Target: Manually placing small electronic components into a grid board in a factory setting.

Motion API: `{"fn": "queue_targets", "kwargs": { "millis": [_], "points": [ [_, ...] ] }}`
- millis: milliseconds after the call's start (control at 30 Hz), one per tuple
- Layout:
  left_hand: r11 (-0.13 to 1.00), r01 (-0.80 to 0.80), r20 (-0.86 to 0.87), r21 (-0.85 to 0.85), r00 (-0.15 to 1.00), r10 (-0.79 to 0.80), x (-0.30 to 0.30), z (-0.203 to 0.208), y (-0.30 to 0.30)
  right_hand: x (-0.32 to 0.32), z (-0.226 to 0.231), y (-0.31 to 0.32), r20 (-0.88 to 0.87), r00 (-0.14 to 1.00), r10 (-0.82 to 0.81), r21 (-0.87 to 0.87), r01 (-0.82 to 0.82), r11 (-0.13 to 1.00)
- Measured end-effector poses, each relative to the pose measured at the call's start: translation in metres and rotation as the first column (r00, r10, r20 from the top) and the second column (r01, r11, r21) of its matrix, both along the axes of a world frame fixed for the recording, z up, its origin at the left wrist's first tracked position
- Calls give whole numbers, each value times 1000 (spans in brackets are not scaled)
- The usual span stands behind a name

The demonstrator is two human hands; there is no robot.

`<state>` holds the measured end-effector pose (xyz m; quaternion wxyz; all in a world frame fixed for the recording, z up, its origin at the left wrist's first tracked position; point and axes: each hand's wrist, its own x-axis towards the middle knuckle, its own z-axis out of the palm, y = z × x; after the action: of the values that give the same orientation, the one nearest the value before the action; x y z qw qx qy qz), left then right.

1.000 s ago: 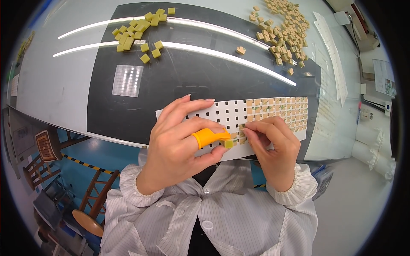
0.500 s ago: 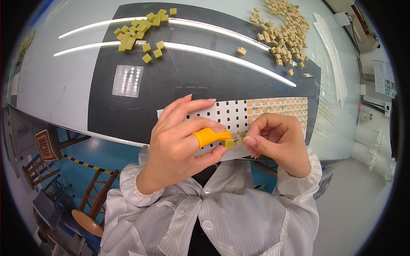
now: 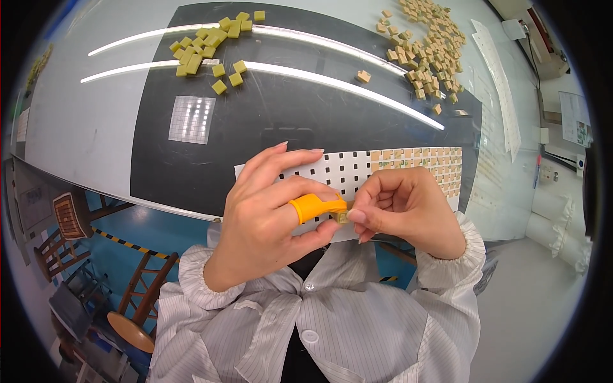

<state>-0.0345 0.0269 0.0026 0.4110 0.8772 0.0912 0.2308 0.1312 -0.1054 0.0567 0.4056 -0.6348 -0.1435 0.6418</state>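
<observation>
My left hand [image 3: 258, 207] wears an orange finger sleeve [image 3: 313, 207] on its index finger. Between that finger and the thumb it pinches a small olive block [image 3: 341, 217]. My right hand [image 3: 405, 207] is closed in a pinch, its thumb and fingertips right against the block's right side; whatever they hold is hidden. Both hands are over a white sheet [image 3: 348, 167] printed with rows of black squares. Its right part is covered by rows of small tan pieces [image 3: 421, 158], partly hidden behind my right hand.
Loose olive blocks [image 3: 203, 46] are heaped on the black mat [image 3: 255, 115] at the far left. A big pile of small tan pieces [image 3: 434, 57] lies far right, with a single piece [image 3: 363, 76] apart from it. A clear gridded square [image 3: 191, 120] lies left of the sheet.
My right hand has moved left, bringing its fingertips up to the olive block. The block's visible face now looks paler. My left hand has stayed almost still.
</observation>
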Motion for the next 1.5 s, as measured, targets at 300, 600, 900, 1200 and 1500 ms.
{"fn": "queue_targets", "kwargs": {
  "millis": [300, 600, 900, 1200, 1500],
  "points": [
    [1000, 5, -8, 1, 1000, -5, 0, 0, 0, -1, -1, 0, 8, 1000, 6, 13, -6, 1000],
    [1000, 6, -10, 7, 1000, -6, 0, 0, 0, -4, -1, -1, 24, 1000, -18, 28, 17, 999],
    [1000, -1, 2, 8, 1000, 1, 1, 1, 0, -15, -1, -1, 137, 990, -39, 90, 27, 996],
    [1000, -12, 11, 14, 1000, 12, 1, 1, -1, -12, 6, -5, 502, 830, 241, 91, -328, 940],
    [999, -4, 14, 33, 1000, 3, 2, 0, -1, -20, -17, -20, 857, 425, -291, 312, 23, 950]
  ]
}}
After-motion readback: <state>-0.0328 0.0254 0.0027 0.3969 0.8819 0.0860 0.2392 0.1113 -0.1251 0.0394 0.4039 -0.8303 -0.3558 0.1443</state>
